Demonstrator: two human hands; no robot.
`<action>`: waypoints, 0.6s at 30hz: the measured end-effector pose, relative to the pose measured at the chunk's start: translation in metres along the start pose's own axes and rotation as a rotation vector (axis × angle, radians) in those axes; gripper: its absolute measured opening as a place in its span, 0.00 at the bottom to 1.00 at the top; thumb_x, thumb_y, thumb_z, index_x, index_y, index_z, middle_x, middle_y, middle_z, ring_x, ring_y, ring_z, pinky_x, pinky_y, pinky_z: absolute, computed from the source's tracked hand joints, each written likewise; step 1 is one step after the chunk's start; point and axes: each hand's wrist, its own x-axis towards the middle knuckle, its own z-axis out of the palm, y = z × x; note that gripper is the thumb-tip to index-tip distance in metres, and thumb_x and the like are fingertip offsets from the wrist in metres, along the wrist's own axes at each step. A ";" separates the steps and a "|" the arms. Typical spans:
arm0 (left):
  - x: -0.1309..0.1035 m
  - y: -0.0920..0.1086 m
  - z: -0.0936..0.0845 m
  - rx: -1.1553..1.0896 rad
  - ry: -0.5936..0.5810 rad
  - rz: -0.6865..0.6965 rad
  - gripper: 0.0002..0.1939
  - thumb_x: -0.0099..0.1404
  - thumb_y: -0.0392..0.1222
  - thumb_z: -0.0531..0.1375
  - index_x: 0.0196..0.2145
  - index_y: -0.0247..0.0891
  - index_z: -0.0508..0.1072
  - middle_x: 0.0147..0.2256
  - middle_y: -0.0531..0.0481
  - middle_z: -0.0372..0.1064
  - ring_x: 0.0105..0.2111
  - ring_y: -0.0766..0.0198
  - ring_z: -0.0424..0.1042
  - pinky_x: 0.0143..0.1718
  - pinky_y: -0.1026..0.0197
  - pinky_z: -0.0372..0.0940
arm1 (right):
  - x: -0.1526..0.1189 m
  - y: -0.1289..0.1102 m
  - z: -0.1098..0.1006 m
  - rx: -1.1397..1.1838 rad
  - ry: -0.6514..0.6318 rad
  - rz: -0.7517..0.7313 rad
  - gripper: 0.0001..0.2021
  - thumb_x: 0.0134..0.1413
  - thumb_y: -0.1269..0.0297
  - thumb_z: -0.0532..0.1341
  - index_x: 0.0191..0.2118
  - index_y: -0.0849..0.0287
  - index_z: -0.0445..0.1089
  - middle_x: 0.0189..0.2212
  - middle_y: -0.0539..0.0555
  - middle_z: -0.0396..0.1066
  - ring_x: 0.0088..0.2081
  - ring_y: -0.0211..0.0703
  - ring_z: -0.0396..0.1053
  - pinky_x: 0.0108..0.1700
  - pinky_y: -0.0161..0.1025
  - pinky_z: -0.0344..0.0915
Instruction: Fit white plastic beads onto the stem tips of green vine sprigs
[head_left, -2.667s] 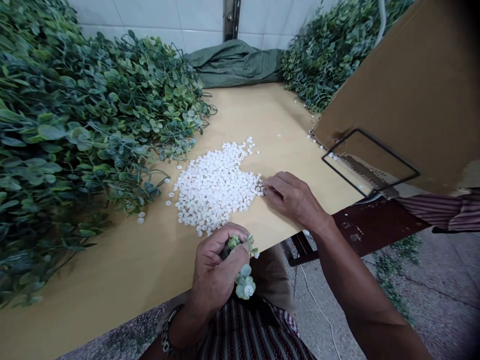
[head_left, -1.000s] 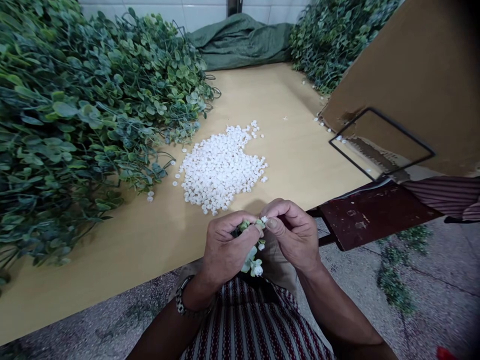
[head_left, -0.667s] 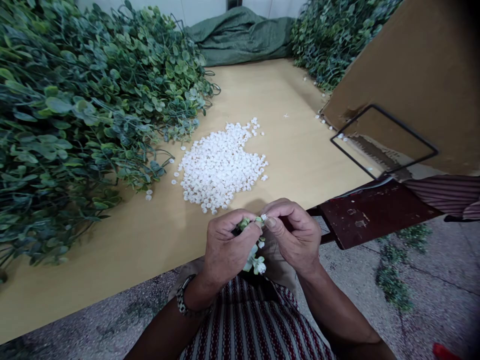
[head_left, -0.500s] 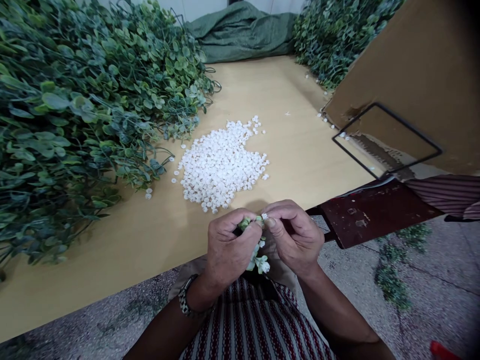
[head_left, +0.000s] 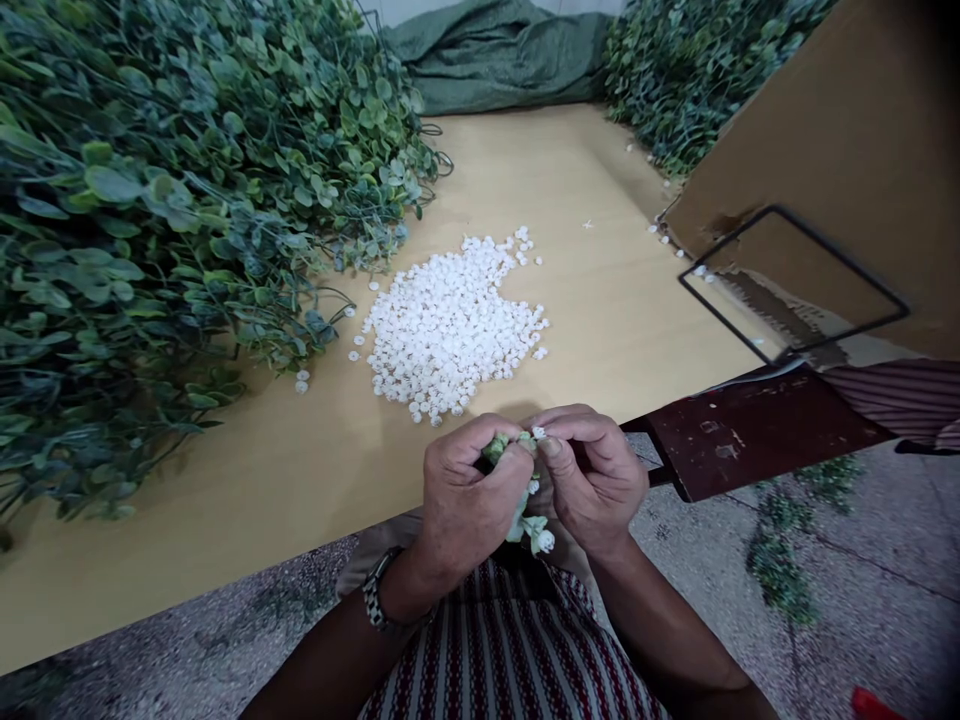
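Note:
My left hand is closed on a green sprig, whose leaves and small white blossoms hang below the fingers. Thumb and forefinger of my right hand pinch a small white flower piece against the sprig's upper end, so the fingertips of both hands nearly touch. Both hands are in front of the table's near edge. Beyond them, a pile of small white flower pieces lies on the table.
Leafy green stems are heaped at the left, with more foliage at the back right. Green cloth lies at the back. A cardboard box and black wire frame are at right, above a dark red stool.
The view has shifted slightly, moving the table and pile a little within it. Both hands keep their hold on the sprig and white piece, with little change in finger position.

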 end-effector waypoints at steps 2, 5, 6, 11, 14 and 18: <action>0.000 -0.001 -0.001 0.014 -0.009 0.002 0.08 0.52 0.33 0.56 0.18 0.36 0.70 0.17 0.56 0.61 0.19 0.71 0.57 0.21 0.69 0.57 | 0.000 0.000 0.000 -0.001 0.001 0.003 0.05 0.58 0.72 0.60 0.37 0.55 0.70 0.31 0.51 0.74 0.34 0.42 0.73 0.36 0.40 0.70; -0.001 -0.002 -0.001 0.029 -0.012 0.010 0.07 0.52 0.33 0.56 0.19 0.36 0.70 0.17 0.55 0.62 0.19 0.70 0.58 0.21 0.69 0.58 | -0.001 0.001 0.000 0.009 0.004 -0.005 0.06 0.58 0.74 0.60 0.37 0.54 0.71 0.31 0.51 0.73 0.35 0.41 0.73 0.36 0.39 0.70; -0.001 -0.002 -0.001 0.033 -0.013 0.015 0.08 0.52 0.33 0.55 0.19 0.36 0.70 0.17 0.55 0.62 0.19 0.70 0.58 0.21 0.69 0.58 | -0.001 0.001 0.000 0.013 0.005 -0.008 0.07 0.58 0.74 0.60 0.37 0.54 0.71 0.31 0.51 0.73 0.35 0.41 0.72 0.36 0.39 0.70; -0.001 -0.002 0.000 0.045 -0.008 0.018 0.08 0.52 0.33 0.55 0.19 0.36 0.70 0.17 0.55 0.62 0.19 0.70 0.58 0.21 0.69 0.58 | 0.000 0.001 0.001 0.007 -0.002 0.002 0.06 0.58 0.73 0.60 0.37 0.54 0.70 0.30 0.51 0.73 0.33 0.41 0.72 0.35 0.39 0.70; -0.001 -0.002 0.000 0.041 0.000 0.013 0.08 0.52 0.33 0.55 0.18 0.36 0.70 0.17 0.56 0.61 0.19 0.71 0.58 0.21 0.69 0.57 | 0.000 0.001 0.001 0.000 0.006 0.009 0.05 0.58 0.73 0.60 0.36 0.55 0.70 0.30 0.51 0.73 0.33 0.41 0.72 0.35 0.40 0.70; -0.001 -0.001 0.000 0.032 -0.005 0.011 0.08 0.52 0.33 0.55 0.18 0.36 0.69 0.17 0.56 0.61 0.19 0.71 0.57 0.21 0.69 0.57 | 0.000 0.001 0.001 0.029 0.018 0.020 0.06 0.57 0.74 0.60 0.36 0.55 0.71 0.30 0.51 0.73 0.33 0.40 0.72 0.36 0.39 0.70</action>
